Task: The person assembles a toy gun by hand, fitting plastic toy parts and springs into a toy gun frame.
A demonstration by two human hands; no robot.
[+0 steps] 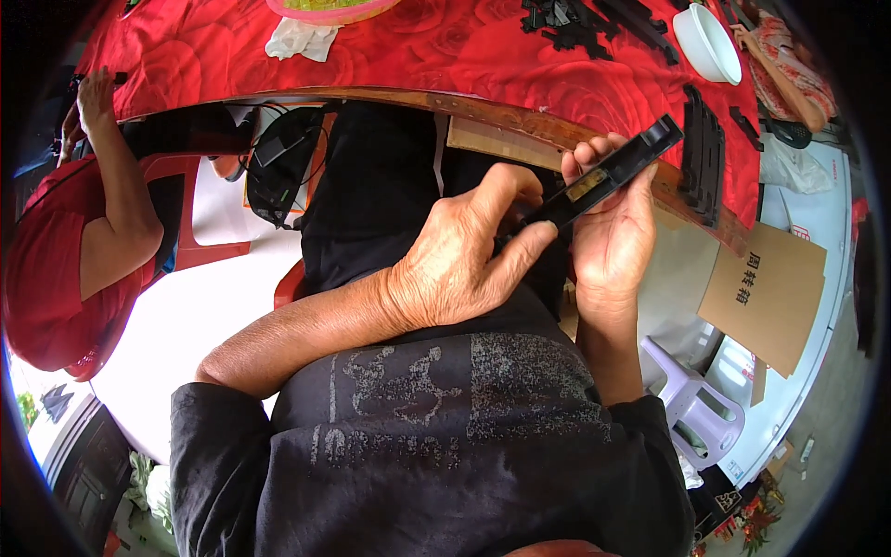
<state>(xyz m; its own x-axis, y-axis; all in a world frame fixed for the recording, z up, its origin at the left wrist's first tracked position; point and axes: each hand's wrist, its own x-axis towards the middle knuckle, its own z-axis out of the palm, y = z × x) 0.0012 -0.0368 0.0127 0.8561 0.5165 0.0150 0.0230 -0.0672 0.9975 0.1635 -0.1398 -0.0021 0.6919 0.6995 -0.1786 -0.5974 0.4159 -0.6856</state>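
Between my two hands is a long, narrow black plastic part point(620, 169), tilted up to the right, with a small yellowish inset in its face. My left hand point(459, 251) closes its thumb and fingers on the lower left end. My right hand point(613, 237) holds the middle and upper part from behind, its palm facing up and the thumb along the side. The lower end is partly hidden by my left fingers. Just right of the part, a stack of similar long black parts point(703, 162) lies at the table's edge.
A red rose-patterned cloth covers the table point(418, 56). On it are loose black pieces point(571, 28), a white bowl point(707, 45), crumpled tissue point(303, 40) and a pink-rimmed basket point(334, 13). Another person point(74, 251) sits left. Right stand cardboard point(766, 302) and a purple stool point(687, 399).
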